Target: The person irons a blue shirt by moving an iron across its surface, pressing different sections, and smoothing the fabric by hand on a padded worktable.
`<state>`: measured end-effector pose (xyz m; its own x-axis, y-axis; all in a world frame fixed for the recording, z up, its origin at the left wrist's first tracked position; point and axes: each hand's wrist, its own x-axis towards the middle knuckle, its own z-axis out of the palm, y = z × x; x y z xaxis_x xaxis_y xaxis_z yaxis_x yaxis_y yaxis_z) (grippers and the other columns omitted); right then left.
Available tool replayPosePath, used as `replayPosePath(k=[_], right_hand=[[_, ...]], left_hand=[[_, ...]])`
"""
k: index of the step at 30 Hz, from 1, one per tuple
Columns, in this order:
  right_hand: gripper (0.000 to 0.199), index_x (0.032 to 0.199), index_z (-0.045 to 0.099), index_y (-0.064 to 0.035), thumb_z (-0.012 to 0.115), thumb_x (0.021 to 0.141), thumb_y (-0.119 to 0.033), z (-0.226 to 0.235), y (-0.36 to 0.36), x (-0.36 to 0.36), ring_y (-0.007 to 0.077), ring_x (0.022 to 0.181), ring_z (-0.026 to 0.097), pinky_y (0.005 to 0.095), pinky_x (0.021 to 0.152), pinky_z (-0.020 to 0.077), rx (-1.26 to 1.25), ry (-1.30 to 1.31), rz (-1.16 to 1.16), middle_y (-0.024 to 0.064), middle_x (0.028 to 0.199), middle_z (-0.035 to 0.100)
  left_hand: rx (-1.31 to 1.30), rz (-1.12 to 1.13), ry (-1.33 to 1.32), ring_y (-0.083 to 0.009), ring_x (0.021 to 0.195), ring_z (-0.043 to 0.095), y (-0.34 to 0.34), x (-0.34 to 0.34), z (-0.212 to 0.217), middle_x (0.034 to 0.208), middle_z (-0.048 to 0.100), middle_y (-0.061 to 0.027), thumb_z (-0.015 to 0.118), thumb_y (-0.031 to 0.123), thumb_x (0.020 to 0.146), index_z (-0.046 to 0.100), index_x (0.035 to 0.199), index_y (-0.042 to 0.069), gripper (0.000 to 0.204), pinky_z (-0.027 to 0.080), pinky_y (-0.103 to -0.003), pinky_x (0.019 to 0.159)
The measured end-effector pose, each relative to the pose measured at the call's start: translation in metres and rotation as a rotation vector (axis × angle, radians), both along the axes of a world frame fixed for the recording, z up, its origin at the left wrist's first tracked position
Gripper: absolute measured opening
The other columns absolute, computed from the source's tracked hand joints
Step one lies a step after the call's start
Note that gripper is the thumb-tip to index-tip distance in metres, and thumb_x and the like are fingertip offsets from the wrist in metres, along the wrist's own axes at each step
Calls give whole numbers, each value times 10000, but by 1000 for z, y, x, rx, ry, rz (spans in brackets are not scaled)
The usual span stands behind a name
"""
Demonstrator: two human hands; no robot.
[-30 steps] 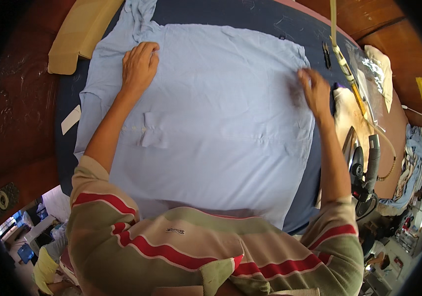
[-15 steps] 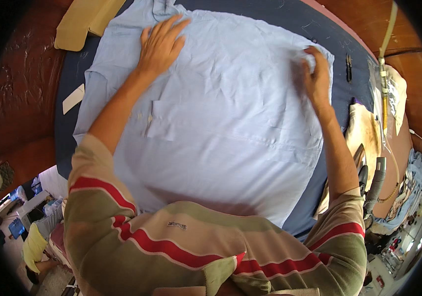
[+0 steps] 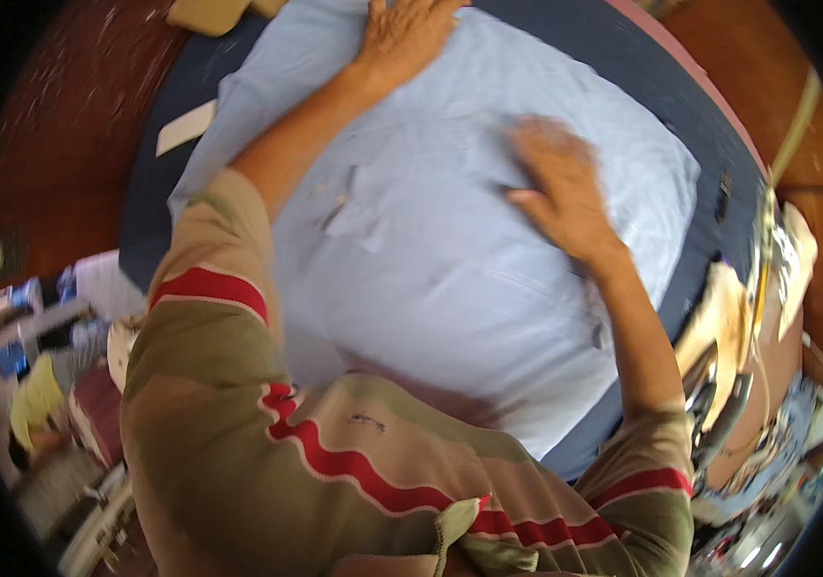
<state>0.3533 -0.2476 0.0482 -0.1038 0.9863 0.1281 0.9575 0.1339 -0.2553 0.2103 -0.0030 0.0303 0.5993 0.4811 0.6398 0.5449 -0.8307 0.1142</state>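
A light blue garment (image 3: 450,240), which looks like a shirt, lies spread over a dark blue table cover (image 3: 176,192). Soft wrinkles run across it, and a small folded flap of cloth (image 3: 358,207) shows left of its middle. My left hand (image 3: 406,40) rests on the garment near its far edge, fingers apart, their tips partly cut off by the top of the picture. Over the right half of the cloth is my right hand (image 3: 560,183), fingers stretched and thumb out, smeared by motion. Neither hand holds anything.
A white card (image 3: 186,128) lies left of the garment, below a tan cardboard piece (image 3: 207,14). Small black thread snips (image 3: 724,197) lie at the right. Nearer are a scorched beige cloth (image 3: 716,313), a dark-handled iron (image 3: 727,413) and a hanging hose (image 3: 796,125).
My right hand has moved left, from the garment's right edge toward its middle. My left hand has reached farther out and to the right. The whole view has turned and shifted.
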Motion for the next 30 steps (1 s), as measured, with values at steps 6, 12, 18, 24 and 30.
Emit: replayPosePath(k=[6,12,18,24,30], right_hand=[[569,1420,299,-234,401,913,-470,-50,-123,118,359,1318,277,523,1034,235,-40,-404,-648,144,1463,266],[625,1437,222,-302,216,904,-628,-54,-125,128,337,1344,232,539,1046,199,-94,-386,-676,88,1494,205],[663,1439,227,-274,180,895,-650,-40,-155,100,374,1321,267,557,1030,227,89,-300,-617,137,1484,213],[718,1443,222,-200,182,890,-657,-48,-167,64,343,1335,254,508,1046,250,-151,-312,-671,137,1475,233],[772,1373,288,33,394,893,-562,-15,-265,11,369,1278,339,442,1032,316,57,-202,-690,254,1387,331]], left_hand=[[-246,366,251,-248,1351,242,-24,-162,-45,1447,321,-20,407,482,909,382,1363,247,512,135,-623,1026],[-392,377,250,-278,1362,189,-20,-148,-38,1470,262,-24,350,539,890,352,1375,274,553,135,-666,999],[-289,268,88,-277,1377,164,-64,-149,-22,1471,262,-56,317,581,890,364,1374,268,579,102,-647,1017],[-377,279,-54,-291,1380,152,-84,-222,-43,1472,261,-86,316,556,897,359,1378,259,567,81,-621,1029],[-525,632,-76,-272,1327,275,-142,-333,16,1421,344,-89,464,417,872,399,1345,161,542,195,-570,1015]])
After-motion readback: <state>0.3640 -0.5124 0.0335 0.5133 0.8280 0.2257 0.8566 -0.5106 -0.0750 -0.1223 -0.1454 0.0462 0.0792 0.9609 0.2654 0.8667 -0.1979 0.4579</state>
